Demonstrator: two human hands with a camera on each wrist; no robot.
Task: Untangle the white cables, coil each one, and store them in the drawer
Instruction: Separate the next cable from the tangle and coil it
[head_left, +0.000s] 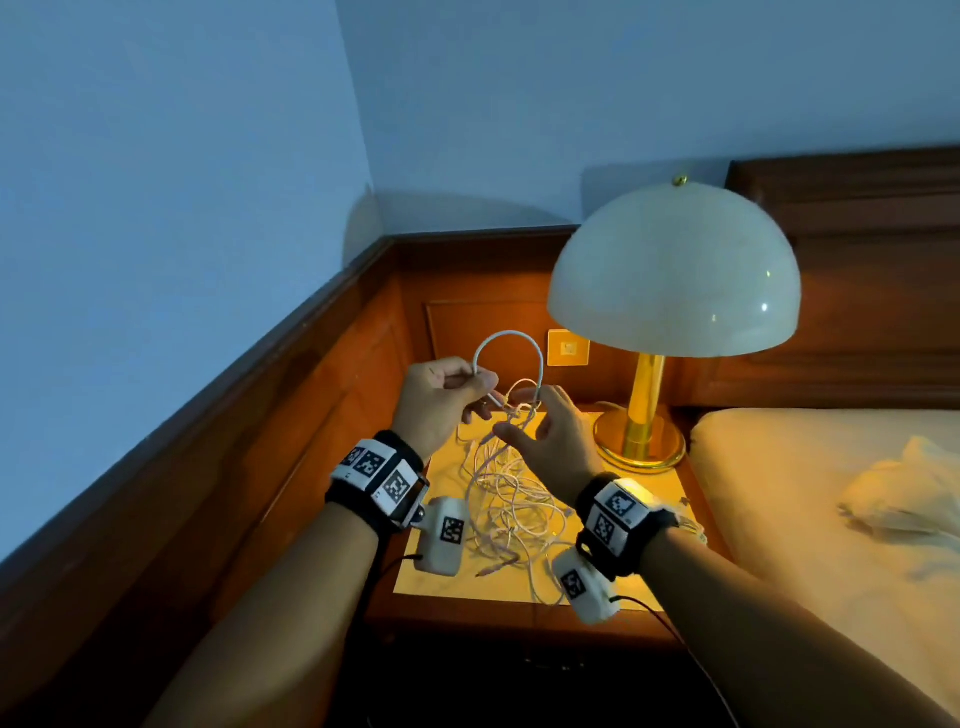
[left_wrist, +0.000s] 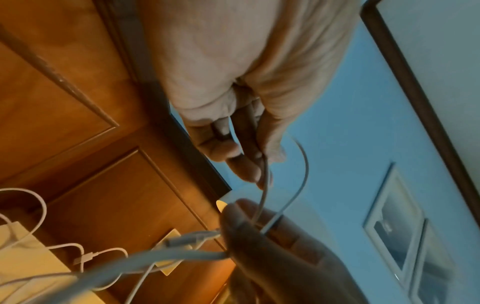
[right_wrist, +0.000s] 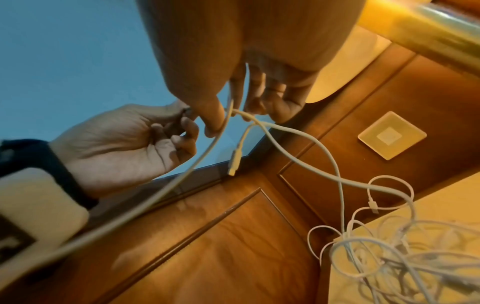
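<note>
Two hands (head_left: 498, 410) pinch white cables (head_left: 511, 499) above nightstand (head_left: 613, 597)

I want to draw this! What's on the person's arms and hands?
Both arms are bare, no sleeves. Each wrist has a black band with white tags printed in black squares, a white camera box hanging below it, and a thin black wire. The hands wear no gloves.

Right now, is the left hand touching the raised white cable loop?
Touching. In the head view the left hand pinches one end of the white cable loop; the left wrist view shows the cable running between its fingers.
</note>
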